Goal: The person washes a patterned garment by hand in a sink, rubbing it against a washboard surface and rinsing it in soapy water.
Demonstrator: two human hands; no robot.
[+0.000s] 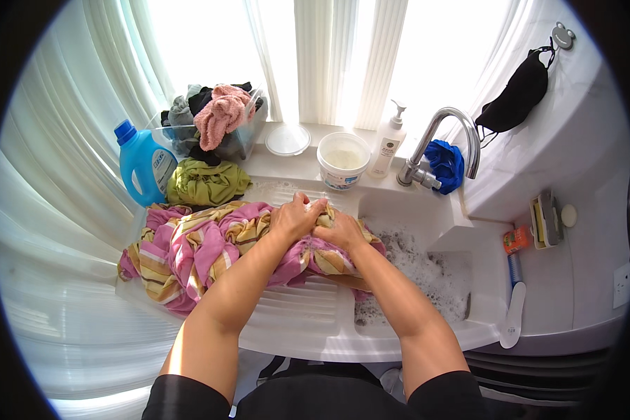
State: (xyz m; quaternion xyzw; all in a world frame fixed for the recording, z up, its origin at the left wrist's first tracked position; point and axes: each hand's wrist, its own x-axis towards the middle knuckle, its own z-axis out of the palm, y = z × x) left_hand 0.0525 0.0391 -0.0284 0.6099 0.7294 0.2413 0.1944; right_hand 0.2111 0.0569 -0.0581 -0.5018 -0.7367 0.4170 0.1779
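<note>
A bunched pink, yellow and white striped cloth (pixel 201 245) lies across the ribbed washboard (pixel 297 304) of a white laundry sink, its right end hanging over the basin's edge. My left hand (pixel 295 218) is closed on the cloth near its right part, fingers curled into the folds. Right beside it, my right hand (pixel 339 229) grips the same cloth, and the two hands nearly touch. Some white suds show by the fingers. The fingertips are partly hidden in the fabric. Grey, foamy water (pixel 427 269) stands in the basin on the right.
Behind the cloth are a blue detergent bottle (pixel 138 164), a green cloth (pixel 206 183) and a clear bin (pixel 253 133) of clothes. A white tub (pixel 343 157), its lid (pixel 288 140), a pump bottle (pixel 387 147) and a curved faucet (pixel 469 143) line the back. A white-handled brush (pixel 513 315) lies right.
</note>
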